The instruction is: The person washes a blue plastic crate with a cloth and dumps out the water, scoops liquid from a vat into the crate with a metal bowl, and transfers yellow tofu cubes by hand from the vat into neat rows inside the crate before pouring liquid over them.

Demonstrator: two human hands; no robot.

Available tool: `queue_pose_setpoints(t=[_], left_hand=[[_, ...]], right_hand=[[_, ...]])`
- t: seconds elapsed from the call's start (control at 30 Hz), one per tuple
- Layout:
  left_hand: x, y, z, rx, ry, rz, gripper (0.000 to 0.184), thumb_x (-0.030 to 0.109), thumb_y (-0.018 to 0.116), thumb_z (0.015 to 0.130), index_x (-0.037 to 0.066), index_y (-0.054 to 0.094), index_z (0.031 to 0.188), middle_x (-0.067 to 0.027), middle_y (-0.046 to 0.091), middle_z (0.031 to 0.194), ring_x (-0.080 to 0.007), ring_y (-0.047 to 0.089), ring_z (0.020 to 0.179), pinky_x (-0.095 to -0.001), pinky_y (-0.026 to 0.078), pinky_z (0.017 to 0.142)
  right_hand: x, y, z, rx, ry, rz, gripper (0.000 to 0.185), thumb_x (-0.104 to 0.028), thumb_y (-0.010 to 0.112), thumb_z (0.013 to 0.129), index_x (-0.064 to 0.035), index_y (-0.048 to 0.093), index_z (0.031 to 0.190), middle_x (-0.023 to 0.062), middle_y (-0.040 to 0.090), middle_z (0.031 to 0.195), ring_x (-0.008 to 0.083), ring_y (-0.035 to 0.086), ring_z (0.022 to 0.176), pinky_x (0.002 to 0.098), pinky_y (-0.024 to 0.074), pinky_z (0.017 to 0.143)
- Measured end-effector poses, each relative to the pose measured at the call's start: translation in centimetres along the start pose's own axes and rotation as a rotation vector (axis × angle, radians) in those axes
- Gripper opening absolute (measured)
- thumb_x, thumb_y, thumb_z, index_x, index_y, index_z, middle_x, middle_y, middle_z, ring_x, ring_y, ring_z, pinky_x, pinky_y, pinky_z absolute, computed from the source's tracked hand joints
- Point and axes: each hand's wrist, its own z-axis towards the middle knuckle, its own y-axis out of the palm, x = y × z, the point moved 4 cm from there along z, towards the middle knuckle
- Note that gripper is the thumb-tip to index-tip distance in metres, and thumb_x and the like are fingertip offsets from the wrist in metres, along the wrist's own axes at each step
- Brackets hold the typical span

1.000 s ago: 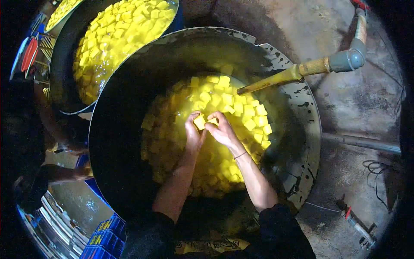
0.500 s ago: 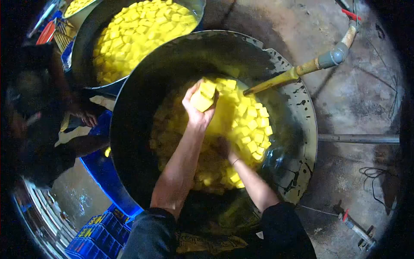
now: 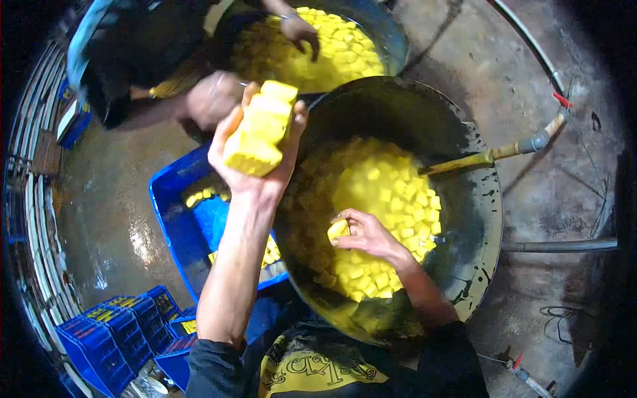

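Observation:
My left hand (image 3: 253, 184) is raised over the gap between a large dark round vat (image 3: 488, 245) and a blue plastic tub (image 3: 174, 242). A stack of yellow tofu blocks (image 3: 262, 129) rests in its palm with the fingers curled around them. Over the vat, my right hand (image 3: 368, 235) pinches a single yellow tofu block (image 3: 338, 230) between thumb and fingers. Below it, many tofu cubes (image 3: 415, 212) lie in cloudy yellow liquid. A few yellow pieces are inside the blue tub, partly hidden by my left forearm.
Another person's blurred hand (image 3: 215, 99) is close beside my left hand; their other hand (image 3: 302, 33) hangs over a second vat (image 3: 395, 40) of yellow cubes. A pipe (image 3: 491, 157) reaches into my vat from the right. Stacked blue crates (image 3: 109, 345) stand lower left.
My left hand has moved up and left out of the vat with the tofu. My right hand has risen from the liquid with one block. The view has shifted left, showing more tub.

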Motion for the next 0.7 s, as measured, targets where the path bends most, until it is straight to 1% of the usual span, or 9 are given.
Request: queue_pose_setpoints(t=[0.13,0.23,0.27,0.33,0.4,0.5,0.57,0.6,0.7], left_hand=[[5.3,-7.1,-5.0,0.082,0.047,0.030,0.031,0.022,0.053,0.081,0.006,0.057,0.109,-0.0140,0.062,0.103,-0.0295,0.062,0.090,-0.0392,0.052,0.081],[7.3,-12.7,-9.5,0.381,0.058,0.124,0.035,0.025,0.052,0.080,0.007,0.055,0.111,-0.0098,0.063,0.098,-0.0231,0.063,0.085,-0.0312,0.052,0.074],[8.0,-13.9,-10.8,0.362,0.002,0.172,0.035,0.025,0.052,0.080,0.008,0.055,0.110,-0.0102,0.062,0.101,-0.0235,0.061,0.090,-0.0331,0.050,0.079],[8.4,-15.8,-13.3,0.329,-0.030,0.036,0.035,0.026,0.052,0.080,0.009,0.054,0.110,-0.0105,0.061,0.104,-0.0247,0.059,0.098,-0.0368,0.047,0.086],[9.8,-17.5,-15.3,0.326,-0.054,-0.068,0.037,0.024,0.052,0.079,0.009,0.051,0.113,-0.0102,0.058,0.108,-0.0259,0.056,0.103,-0.0405,0.045,0.091],[13.0,-21.2,-18.0,0.404,-0.075,-0.146,0.057,0.050,0.049,0.086,0.011,0.043,0.127,-0.0105,0.055,0.116,-0.0269,0.054,0.107,-0.0426,0.043,0.095],[15.5,-24.7,-19.3,0.687,-0.024,-0.035,0.091,0.076,0.038,0.080,0.011,0.028,0.143,-0.0111,0.044,0.133,-0.0280,0.047,0.119,-0.0446,0.038,0.100],[17.0,-26.6,-19.8,0.744,-0.043,-0.028,0.093,0.075,0.035,0.082,0.009,0.018,0.146,-0.0115,0.036,0.141,-0.0281,0.039,0.127,-0.0448,0.033,0.105],[20.7,-33.7,-21.1,0.896,0.050,0.177,0.084,0.071,0.030,0.087,0.007,0.027,0.143,-0.0117,0.042,0.136,-0.0275,0.041,0.125,-0.0436,0.028,0.106]], right_hand=[[-9.3,11.1,-0.7,0.030,-0.167,-0.231,0.033,-0.006,0.073,0.077,-0.0029,0.057,0.105,0.0060,0.063,0.098,0.0080,0.059,0.090,0.0245,0.0485,0.079],[-11.9,18.5,1.3,0.025,-0.309,-0.666,0.031,-0.010,0.075,0.075,-0.0028,0.057,0.099,0.0090,0.064,0.085,0.0132,0.062,0.080,0.0280,0.0488,0.068],[-10.2,19.9,3.0,0.022,-0.332,-0.741,0.035,-0.015,0.076,0.072,-0.0041,0.057,0.099,0.0105,0.060,0.091,0.0238,0.060,0.088,0.0363,0.0465,0.075],[-8.0,22.9,5.9,0.159,-0.395,-1.184,0.050,-0.024,0.079,0.068,-0.0063,0.056,0.108,0.0133,0.052,0.116,0.0276,0.050,0.110,0.0393,0.0378,0.092],[-5.7,25.4,8.0,0.297,-0.374,-1.240,0.071,-0.031,0.080,0.063,-0.0088,0.049,0.123,0.0180,0.034,0.137,0.0358,0.035,0.125,0.0459,0.0288,0.101],[-0.2,28.3,11.8,0.095,-0.261,-1.270,0.064,-0.031,0.077,0.065,-0.0076,0.052,0.119,0.0159,0.042,0.132,0.0338,0.036,0.125,0.0449,0.0301,0.102],[6.7,27.7,16.1,-0.192,-0.277,-0.782,0.052,-0.030,0.078,0.067,-0.0044,0.059,0.108,0.0188,0.052,0.117,0.0333,0.046,0.115,0.0435,0.0362,0.097],[8.9,27.7,18.1,-0.217,-0.123,-0.721,0.051,-0.033,0.077,0.068,-0.0028,0.060,0.106,0.0185,0.054,0.115,0.0323,0.048,0.115,0.0404,0.0384,0.096],[14.7,28.8,24.5,-0.164,0.252,-0.564,0.053,-0.037,0.073,0.072,0.0000,0.061,0.108,0.0203,0.058,0.114,0.0296,0.053,0.111,0.0353,0.0410,0.093]])
